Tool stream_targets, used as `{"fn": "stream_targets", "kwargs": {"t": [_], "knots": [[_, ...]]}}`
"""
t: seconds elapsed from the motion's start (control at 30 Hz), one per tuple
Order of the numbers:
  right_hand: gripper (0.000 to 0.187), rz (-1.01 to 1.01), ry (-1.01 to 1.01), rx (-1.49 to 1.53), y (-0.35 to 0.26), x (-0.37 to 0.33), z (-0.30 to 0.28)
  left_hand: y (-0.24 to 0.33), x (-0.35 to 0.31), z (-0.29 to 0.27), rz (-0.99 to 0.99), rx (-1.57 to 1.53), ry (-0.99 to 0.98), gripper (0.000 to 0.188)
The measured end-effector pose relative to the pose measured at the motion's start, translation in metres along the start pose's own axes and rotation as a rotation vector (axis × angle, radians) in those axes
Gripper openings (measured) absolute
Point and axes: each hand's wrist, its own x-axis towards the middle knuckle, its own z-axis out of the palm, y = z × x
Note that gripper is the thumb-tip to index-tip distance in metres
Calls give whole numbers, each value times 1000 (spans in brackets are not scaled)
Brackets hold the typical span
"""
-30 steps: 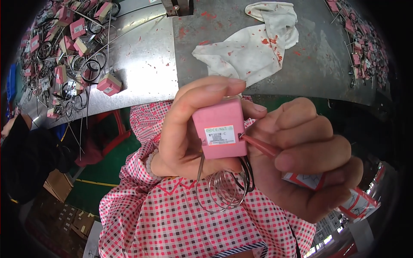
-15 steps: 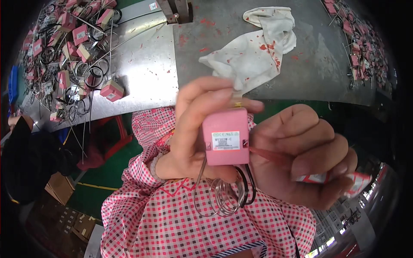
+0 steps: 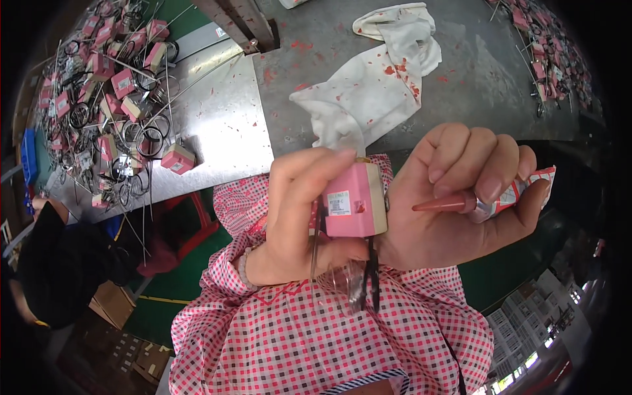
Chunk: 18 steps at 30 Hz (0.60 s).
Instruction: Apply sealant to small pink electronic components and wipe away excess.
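In front of my chest, my left hand (image 3: 288,217) is closed round a small pink-and-cream box (image 3: 352,214) with a white label on its pink face. A coil of thin metal wire (image 3: 342,280) and black leads hang beneath the box, blurred. My right hand (image 3: 434,240) is curled round a squeeze tube with a red pointed nozzle (image 3: 447,203). Its nozzle points left toward the box, with a gap between them. Fingers cover much of the tube's white and red body. The back of the box is hidden by my left fingers.
A white cloth with red stains (image 3: 368,85) lies on the grey metal table (image 3: 474,72). Similar pink boxes with coiled wires (image 3: 122,85) are heaped at left, and another heap (image 3: 543,52) lies far right. A metal post (image 3: 240,23) stands behind. Someone in dark clothing (image 3: 59,263) is at left.
The box has turned, so its cream side now shows. My right hand has risen and rotated, bringing the red nozzle into clear view. The table scene has shifted slightly in the picture.
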Motion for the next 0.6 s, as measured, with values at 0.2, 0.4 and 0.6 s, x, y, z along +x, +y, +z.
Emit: {"fn": "stream_targets", "kwargs": {"t": [0.2, 0.4, 0.6], "knots": [[21, 1, -81, -36, -9, 3, 1, 7, -2, 2, -210, -377, 91, 74], [21, -3, -123, 5, -8, 1, -2, 2, 0, 0, -303, -965, 237, 109], [27, 50, -201, 40, 0, -7, -1, 4, -6, -3, -477, -1198, 214, 93]]}}
